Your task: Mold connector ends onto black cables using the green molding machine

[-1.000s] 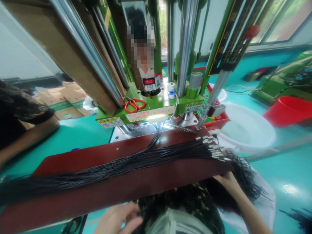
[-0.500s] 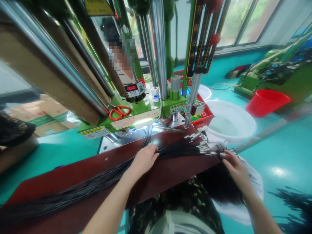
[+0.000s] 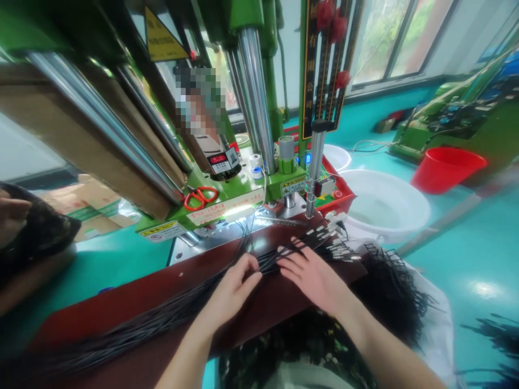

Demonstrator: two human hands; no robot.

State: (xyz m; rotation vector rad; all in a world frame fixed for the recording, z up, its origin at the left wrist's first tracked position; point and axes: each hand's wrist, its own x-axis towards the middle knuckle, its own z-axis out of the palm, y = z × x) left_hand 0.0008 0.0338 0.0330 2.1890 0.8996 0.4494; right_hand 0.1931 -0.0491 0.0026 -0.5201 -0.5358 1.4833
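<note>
A long bundle of black cables [image 3: 162, 309] runs along the dark red board [image 3: 279, 308], with white connectors [image 3: 339, 249] at its right end. My left hand [image 3: 237, 281] is closed over the bundle near the board's middle, its thumb and forefinger curled. Just to its right, my right hand [image 3: 310, 273] lies across the cables with its fingers stretched and apart. A few dark strands cross its fingertips. The undersides of both hands are hidden. Behind them, some cables lead up to the metal plate [image 3: 184, 249] of the green press.
Orange-handled scissors [image 3: 200, 198] lie on the green press [image 3: 239, 186]. At right are a white sack [image 3: 440, 324] with a pile of black cut pieces [image 3: 389, 292], a white tub [image 3: 389, 200] and a red bucket [image 3: 448, 168]. A person's sleeve [image 3: 44, 232] shows at left.
My right hand has moved left from the connector end onto the cables beside my left hand. White material no longer covers the black pile. The view has shifted slightly.
</note>
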